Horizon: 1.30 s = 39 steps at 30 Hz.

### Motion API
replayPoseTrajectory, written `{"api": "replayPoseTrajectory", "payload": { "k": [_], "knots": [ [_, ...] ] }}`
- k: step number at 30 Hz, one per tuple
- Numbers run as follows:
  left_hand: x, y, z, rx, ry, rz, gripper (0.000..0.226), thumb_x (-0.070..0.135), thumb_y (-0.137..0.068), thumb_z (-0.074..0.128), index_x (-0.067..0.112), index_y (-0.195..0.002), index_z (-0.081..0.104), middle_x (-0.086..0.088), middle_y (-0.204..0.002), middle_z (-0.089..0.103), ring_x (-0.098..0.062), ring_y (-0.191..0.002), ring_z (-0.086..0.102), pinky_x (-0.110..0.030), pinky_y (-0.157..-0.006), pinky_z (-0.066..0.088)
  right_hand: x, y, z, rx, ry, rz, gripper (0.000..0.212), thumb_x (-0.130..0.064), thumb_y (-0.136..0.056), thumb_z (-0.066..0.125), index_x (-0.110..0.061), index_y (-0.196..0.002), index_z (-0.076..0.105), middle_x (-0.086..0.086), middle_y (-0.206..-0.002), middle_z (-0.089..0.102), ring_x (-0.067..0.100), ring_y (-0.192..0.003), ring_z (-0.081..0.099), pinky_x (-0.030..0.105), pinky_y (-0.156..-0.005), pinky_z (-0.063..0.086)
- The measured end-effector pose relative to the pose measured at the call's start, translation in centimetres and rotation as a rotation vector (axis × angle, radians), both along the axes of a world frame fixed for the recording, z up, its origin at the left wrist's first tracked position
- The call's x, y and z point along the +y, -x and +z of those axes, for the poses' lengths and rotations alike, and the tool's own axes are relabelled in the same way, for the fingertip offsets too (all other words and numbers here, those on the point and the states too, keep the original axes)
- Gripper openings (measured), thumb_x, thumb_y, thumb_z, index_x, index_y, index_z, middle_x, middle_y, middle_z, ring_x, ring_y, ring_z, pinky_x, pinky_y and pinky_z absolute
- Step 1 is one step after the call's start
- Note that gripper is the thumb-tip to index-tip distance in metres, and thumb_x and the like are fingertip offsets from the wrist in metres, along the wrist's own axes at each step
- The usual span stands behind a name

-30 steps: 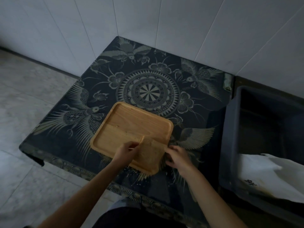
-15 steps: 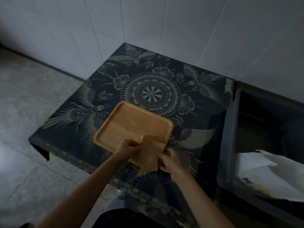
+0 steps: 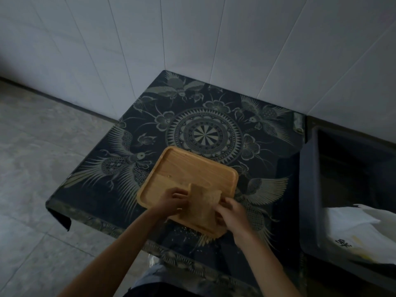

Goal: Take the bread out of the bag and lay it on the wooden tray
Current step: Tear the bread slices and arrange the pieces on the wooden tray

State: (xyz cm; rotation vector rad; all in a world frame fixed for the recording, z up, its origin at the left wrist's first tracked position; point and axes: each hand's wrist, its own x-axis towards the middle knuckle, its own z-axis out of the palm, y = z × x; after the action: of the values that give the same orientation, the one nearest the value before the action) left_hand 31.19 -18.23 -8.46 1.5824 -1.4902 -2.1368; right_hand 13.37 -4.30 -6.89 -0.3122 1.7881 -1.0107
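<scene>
Both hands hold the bread (image 3: 201, 205) over the near corner of the wooden tray (image 3: 188, 174): left grip (image 3: 173, 199) pinches its left edge, right grip (image 3: 230, 212) its right edge

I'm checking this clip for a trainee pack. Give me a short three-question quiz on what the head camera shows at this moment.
1. True or false: both hands hold the slice of bread over the near part of the wooden tray.
2. Which is in the dark bin to the right of the table? A) a white bag B) a loaf C) a knife
3. Fill in: the tray sits on the table's ____ half, nearer the person.

Key:
1. True. The left hand grips the bread's left edge and the right hand its right edge.
2. A, the white bag.
3. Near (front).
</scene>
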Motion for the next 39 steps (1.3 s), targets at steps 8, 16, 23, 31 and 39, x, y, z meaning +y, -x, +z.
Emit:
{"api": "replayPoseTrajectory", "payload": {
  "k": [8,16,23,31,39],
  "knots": [
    [-5.7,-4.9,0.5,0.048,0.055,0.039,0.023,-0.002,-0.087,0.075,0.013,-0.105,0.072,-0.01,-0.101,0.073,-0.022,-0.093,0.07,-0.028,-0.076,0.059,-5.8,-3.4,-0.9,-0.029,-0.031,-0.018,0.021,-0.032,-0.089,0.079,-0.028,-0.108,0.07,-0.002,-0.104,0.076,0.019,-0.095,0.074,0.041,-0.085,0.064],
    [-8.7,-7.6,-0.8,-0.133,0.238,0.037,0.024,0.0,-0.082,0.08,0.005,-0.105,0.075,-0.007,-0.087,0.075,-0.011,-0.075,0.07,-0.011,-0.054,0.054,-10.3,-6.8,-3.3,-0.093,-0.1,-0.026,0.021,-0.015,-0.092,0.076,-0.016,-0.108,0.062,0.008,-0.102,0.075,0.017,-0.082,0.077,0.022,-0.053,0.059],
    [-10.0,-9.1,-2.4,-0.183,0.288,0.02,0.024,-0.004,-0.079,0.081,0.0,-0.102,0.076,-0.021,-0.099,0.077,-0.034,-0.095,0.074,-0.046,-0.089,0.061,-12.0,-8.7,-5.4,-0.097,-0.132,-0.037,0.016,-0.017,-0.093,0.076,-0.02,-0.099,0.062,0.006,-0.105,0.071,0.018,-0.092,0.072,0.023,-0.059,0.061],
    [-10.3,-9.5,-3.7,-0.194,0.32,0.001,0.017,-0.001,-0.082,0.077,0.005,-0.099,0.079,-0.01,-0.092,0.079,-0.026,-0.092,0.075,-0.04,-0.087,0.06,-12.0,-9.2,-6.7,-0.089,-0.135,-0.053,0.018,-0.017,-0.091,0.079,-0.015,-0.101,0.064,0.005,-0.106,0.071,0.015,-0.095,0.07,0.021,-0.061,0.061],
    [-10.4,-10.0,-4.0,-0.21,0.309,-0.03,0.022,0.002,-0.085,0.076,0.007,-0.106,0.078,-0.009,-0.1,0.078,-0.022,-0.096,0.073,-0.039,-0.091,0.059,-11.9,-9.6,-7.6,0.067,-0.098,-0.009,0.005,-0.019,-0.096,0.073,-0.017,-0.1,0.072,0.005,-0.101,0.075,0.018,-0.09,0.073,0.036,-0.076,0.067]
  ]
}}
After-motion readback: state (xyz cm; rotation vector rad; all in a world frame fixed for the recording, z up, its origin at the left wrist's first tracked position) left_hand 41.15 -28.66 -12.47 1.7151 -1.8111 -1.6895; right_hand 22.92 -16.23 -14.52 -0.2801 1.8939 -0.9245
